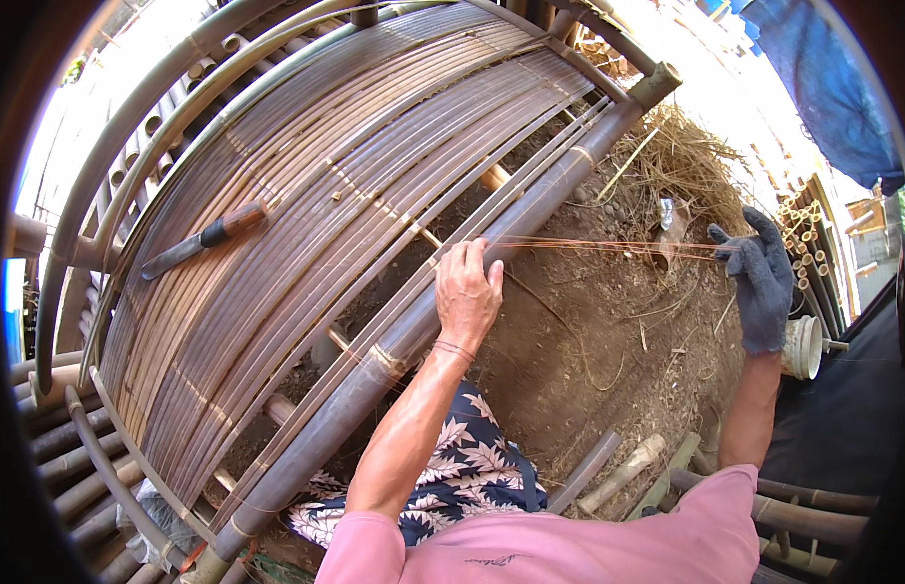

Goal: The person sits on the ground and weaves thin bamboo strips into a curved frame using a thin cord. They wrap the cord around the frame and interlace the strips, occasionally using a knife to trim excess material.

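Thin copper-coloured strands (608,243) stretch nearly straight between my two hands. My left hand (469,292) is bare, its fingers closed over the strands' near end where they meet the thick bamboo pole (414,336) and a narrow slat beside it. Out to the right, my right hand (759,277) wears a dark grey glove. It pinches the other end of the strands, with some fingers raised. Left of the pole lies a large curved panel of split bamboo slats (307,195), crossed by thin lashings. A knife (204,238) with a brown and black handle rests on the slats.
Curved bamboo rails (146,92) border the panel at far left. Dry straw (681,161) is heaped on the earth floor at back right. Cut bamboo pieces (623,474) lie near my right side. A white bucket (803,347) sits by my right wrist; a blue tarp (822,88) hangs beyond.
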The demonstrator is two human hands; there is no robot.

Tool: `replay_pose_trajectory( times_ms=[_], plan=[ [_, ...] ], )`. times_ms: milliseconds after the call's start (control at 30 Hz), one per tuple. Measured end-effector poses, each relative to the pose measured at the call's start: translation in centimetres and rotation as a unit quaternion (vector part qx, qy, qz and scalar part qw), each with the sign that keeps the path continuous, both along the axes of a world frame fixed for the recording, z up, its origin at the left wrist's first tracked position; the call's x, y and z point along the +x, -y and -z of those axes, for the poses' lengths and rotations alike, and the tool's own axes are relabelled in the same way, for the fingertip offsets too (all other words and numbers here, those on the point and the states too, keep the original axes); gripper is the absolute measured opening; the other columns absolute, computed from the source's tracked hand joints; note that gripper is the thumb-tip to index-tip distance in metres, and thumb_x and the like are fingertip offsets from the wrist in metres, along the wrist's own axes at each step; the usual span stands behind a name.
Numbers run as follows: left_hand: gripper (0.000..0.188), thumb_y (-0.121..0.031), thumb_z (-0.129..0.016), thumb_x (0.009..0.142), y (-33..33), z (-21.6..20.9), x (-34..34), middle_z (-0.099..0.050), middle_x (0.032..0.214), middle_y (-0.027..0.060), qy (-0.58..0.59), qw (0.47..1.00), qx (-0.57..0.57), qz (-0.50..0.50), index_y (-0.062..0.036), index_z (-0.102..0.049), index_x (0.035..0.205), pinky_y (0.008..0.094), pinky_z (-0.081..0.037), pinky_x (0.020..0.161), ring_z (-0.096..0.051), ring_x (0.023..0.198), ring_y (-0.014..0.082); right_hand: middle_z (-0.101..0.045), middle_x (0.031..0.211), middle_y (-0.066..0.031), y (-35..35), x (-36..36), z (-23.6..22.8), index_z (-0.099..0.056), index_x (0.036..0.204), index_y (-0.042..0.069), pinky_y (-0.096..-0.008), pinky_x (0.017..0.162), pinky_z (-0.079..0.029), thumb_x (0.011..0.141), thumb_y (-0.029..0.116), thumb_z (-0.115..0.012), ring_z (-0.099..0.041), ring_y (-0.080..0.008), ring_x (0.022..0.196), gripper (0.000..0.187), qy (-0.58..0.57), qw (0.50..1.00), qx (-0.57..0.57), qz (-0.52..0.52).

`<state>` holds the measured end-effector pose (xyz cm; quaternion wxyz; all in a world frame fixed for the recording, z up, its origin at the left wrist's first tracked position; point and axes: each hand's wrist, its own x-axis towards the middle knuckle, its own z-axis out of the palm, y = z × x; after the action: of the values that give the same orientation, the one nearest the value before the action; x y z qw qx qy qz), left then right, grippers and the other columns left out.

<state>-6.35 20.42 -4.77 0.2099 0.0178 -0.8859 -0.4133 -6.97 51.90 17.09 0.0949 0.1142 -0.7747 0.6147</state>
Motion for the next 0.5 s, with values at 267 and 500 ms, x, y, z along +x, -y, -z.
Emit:
replay_pose_trajectory(
  times_ms=[267, 500],
  plan=[
    [0.017, -0.02, -0.073, 0.089, -1.7, -3.4, -2.5, -0.066, 0.098, 0.0072, -0.041, 0.994, -0.021, 0.102, -0.0096, -0.069, 0.102, 0.0391, -0.055, 0.075, -0.068, 0.086, 0.0276, -0.071, 0.092, -0.0087, 1.6, -1.3, -1.4, -0.055, 0.137, -0.002, -0.026, 0.068, -0.051, 0.104, 0.016, -0.054, -0.062, -0.011, 0.072, 0.037, -0.006, 0.999, 0.017, 0.045],
    [0.016, -0.022, -0.077, 0.088, 2.1, -7.4, -4.4, -0.07, 0.082, 0.0018, 0.019, 0.963, 0.252, 0.095, -0.0062, -0.076, 0.092, 0.0258, -0.05, 0.062, -0.058, 0.066, 0.0101, -0.071, 0.089, -0.0089, 3.5, -8.4, -0.7, -0.06, 0.131, 0.004, -0.0257, 0.062, -0.052, 0.102, 0.026, -0.061, -0.065, -0.0114, 0.071, 0.037, -0.168, 0.844, 0.462, 0.213]
  ],
)
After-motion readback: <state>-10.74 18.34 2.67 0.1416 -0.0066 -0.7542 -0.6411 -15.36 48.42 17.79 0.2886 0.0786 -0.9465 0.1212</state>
